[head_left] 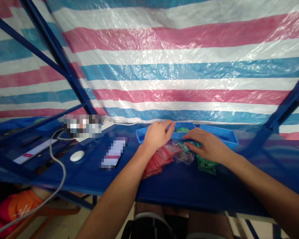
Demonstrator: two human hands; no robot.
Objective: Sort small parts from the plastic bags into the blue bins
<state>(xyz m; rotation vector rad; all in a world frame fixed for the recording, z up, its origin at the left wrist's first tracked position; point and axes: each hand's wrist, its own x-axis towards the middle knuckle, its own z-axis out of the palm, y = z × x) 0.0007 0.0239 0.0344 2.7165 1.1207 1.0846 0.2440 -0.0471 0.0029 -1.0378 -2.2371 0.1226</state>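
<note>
My left hand (158, 135) is raised with its fingers apart, its fingertips just over the near rim of a blue plastic tray (142, 136), and it holds nothing. My right hand (206, 145) curves over a green plastic packet (192, 144), its fingertips on or just above it. Whether it grips the packet is hidden. Below my hands lie a stack of red packets (156, 162), a transparent plastic bag (184, 158) and a heap of green packets (206, 165). A second blue tray (220, 134) stands to the right, and something green lies in the first.
A dark blue table carries a white mouse (77, 156), a blurred phone (113, 153), a white power strip (107, 125) and a grey cable (58, 166). A striped plastic tarp (176, 73) hangs behind blue metal frame bars (57, 56). An orange cloth (16, 209) lies below.
</note>
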